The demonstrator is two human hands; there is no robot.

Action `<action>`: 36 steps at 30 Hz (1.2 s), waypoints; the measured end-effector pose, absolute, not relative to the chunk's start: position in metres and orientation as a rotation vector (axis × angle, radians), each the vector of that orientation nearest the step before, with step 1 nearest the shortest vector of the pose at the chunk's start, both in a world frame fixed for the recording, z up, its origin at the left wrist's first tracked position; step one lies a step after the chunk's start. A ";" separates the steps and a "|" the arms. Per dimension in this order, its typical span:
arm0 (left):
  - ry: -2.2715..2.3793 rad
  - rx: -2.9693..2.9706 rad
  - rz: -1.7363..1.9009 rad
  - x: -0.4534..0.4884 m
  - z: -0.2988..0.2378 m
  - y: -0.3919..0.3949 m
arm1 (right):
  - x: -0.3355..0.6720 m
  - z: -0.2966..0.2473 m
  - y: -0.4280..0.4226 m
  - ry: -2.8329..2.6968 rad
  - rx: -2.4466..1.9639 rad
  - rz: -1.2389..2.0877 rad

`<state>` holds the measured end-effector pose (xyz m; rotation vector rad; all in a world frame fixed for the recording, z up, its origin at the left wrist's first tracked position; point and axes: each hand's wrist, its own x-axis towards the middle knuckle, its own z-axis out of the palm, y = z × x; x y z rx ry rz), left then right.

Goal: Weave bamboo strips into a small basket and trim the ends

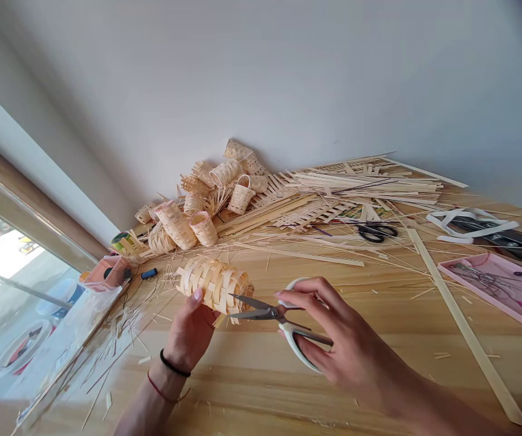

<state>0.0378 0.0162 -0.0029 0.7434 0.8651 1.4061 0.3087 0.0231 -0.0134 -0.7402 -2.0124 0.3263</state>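
Observation:
My left hand (192, 333) holds a small woven bamboo basket (215, 281) on its side, the thumb on the near wall and the other fingers mostly hidden beneath and behind it. Loose strip ends stick out at the basket's right end. In my right hand (340, 330) is a pair of scissors (265, 312) with white handles and dark blades. The fingers and thumb sit in the handle loops, which are spread. Parted blades point left at the basket's right end, by the strip ends; whether they touch a strip I cannot tell.
Finished-looking woven baskets (177, 224) are heaped against the wall, beside piled bamboo strips (370, 184). Black-handled scissors (376, 232) lie behind my right hand. A pink tray (510, 290) holds wire-like pieces at the right, near a long flat strip (465, 327). A pink box (106, 272) stands left.

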 end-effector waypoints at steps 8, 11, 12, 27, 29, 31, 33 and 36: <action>0.846 0.665 1.433 0.038 0.002 0.018 | 0.312 -0.013 0.025 -2.002 -0.757 0.372; 0.831 0.650 1.387 0.041 0.007 0.017 | 0.312 -0.015 0.027 -2.011 -0.761 0.324; 0.818 0.645 1.373 0.041 0.009 0.016 | 0.312 -0.016 0.027 -2.007 -0.770 0.316; 0.882 0.841 1.123 0.044 0.004 0.018 | 0.315 -0.013 0.031 -1.989 -0.787 0.307; 0.900 0.843 1.122 0.044 0.003 0.018 | 0.315 -0.014 0.031 -1.988 -0.783 0.302; 0.918 0.841 1.129 0.044 0.002 0.018 | 0.315 -0.015 0.031 -1.985 -0.775 0.304; 0.929 0.834 1.156 0.044 0.001 0.019 | 0.315 -0.016 0.031 -1.981 -0.776 0.327; 0.938 0.822 1.220 0.045 -0.001 0.019 | 0.315 -0.017 0.029 -1.986 -0.787 0.436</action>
